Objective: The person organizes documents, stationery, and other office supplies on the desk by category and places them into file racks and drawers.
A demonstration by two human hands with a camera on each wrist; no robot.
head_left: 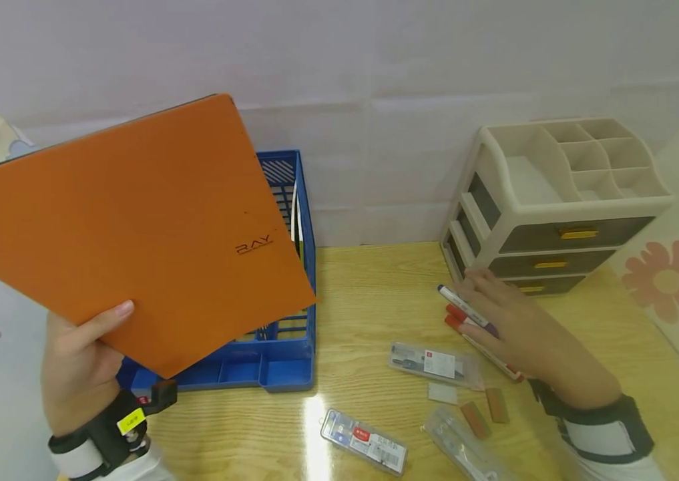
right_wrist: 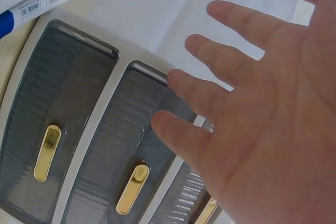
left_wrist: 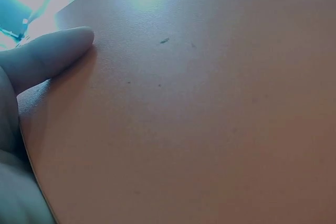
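An orange folder [head_left: 135, 220] marked RAY, with three dark holes by its left edge, is held up and tilted in my left hand [head_left: 83, 361]. The thumb [left_wrist: 58, 51] lies across its front face near the lower edge; the other fingers are hidden behind it. My right hand [head_left: 519, 327] is over several whiteboard markers by the drawer box. A blue-capped white marker [head_left: 462, 306] overlaps the hand in the head view. In the right wrist view, the fingers [right_wrist: 199, 93] are spread straight and the marker [right_wrist: 47, 6] lies apart from them.
Behind the folder stands a blue basket [head_left: 288, 374]. A white organizer [head_left: 555, 214] with grey drawers and yellow handles stands at the back right. A clear compass case [head_left: 435, 364], another clear case [head_left: 363, 441], a white eraser [head_left: 442, 393] and two brown blocks [head_left: 497, 405] lie in front.
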